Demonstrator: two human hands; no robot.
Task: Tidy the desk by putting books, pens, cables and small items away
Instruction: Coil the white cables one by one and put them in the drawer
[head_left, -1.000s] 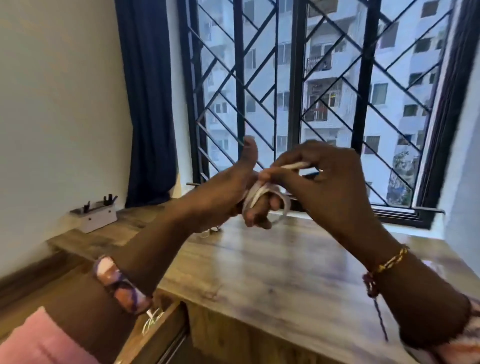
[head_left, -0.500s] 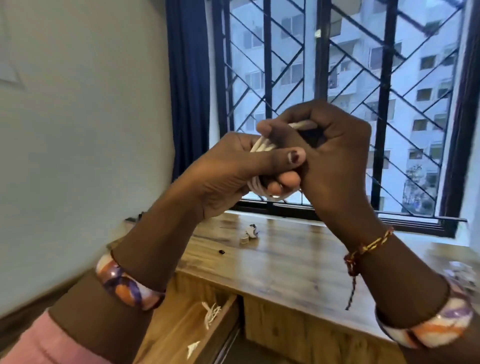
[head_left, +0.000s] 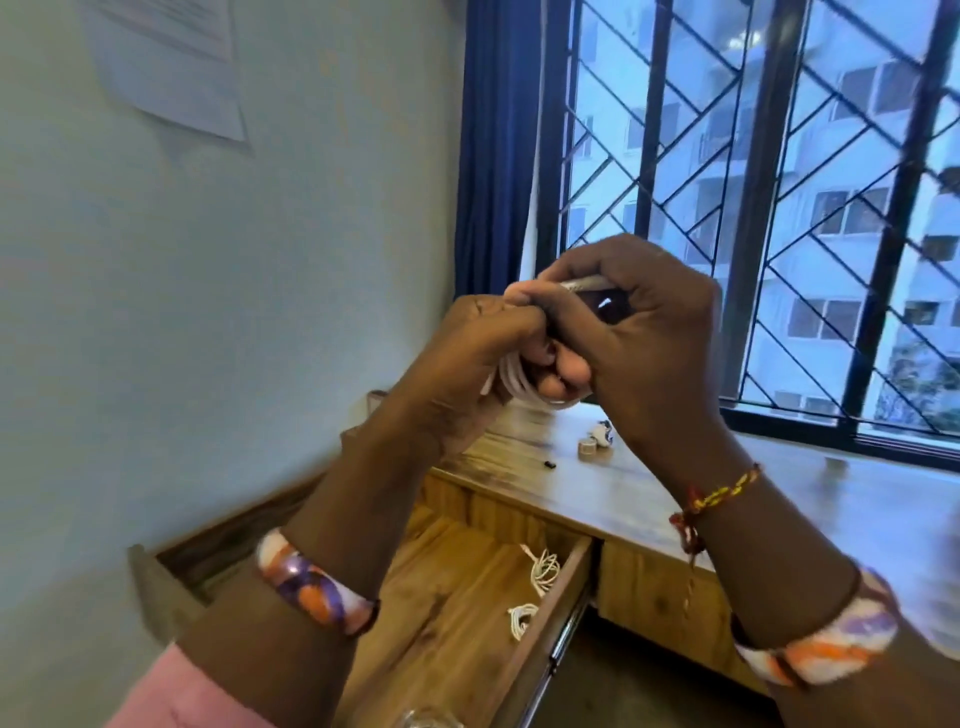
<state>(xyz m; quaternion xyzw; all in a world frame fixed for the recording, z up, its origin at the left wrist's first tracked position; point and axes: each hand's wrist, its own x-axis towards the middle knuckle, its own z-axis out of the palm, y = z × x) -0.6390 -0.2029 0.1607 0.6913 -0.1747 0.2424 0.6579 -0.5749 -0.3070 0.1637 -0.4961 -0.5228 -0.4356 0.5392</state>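
Cable wound into loops | left hand grips coil, right hand pinches its end | next: tuck end, drop in open drawer

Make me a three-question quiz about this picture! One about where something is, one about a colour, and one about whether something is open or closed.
1. Where are the hands holding the coiled cable?
A. up above the desk
B. inside the drawer
C. flat on the desk

2. What colour is the cable?
A. black
B. white
C. red

3. How is the drawer?
A. shut
B. pulled open
C. taken out and lying on the floor

Answers:
1 A: left hand and right hand grip the coiled cable in the air above the desk.
2 B: its loops look white.
3 B: the drawer sticks out, with two cable bundles inside.
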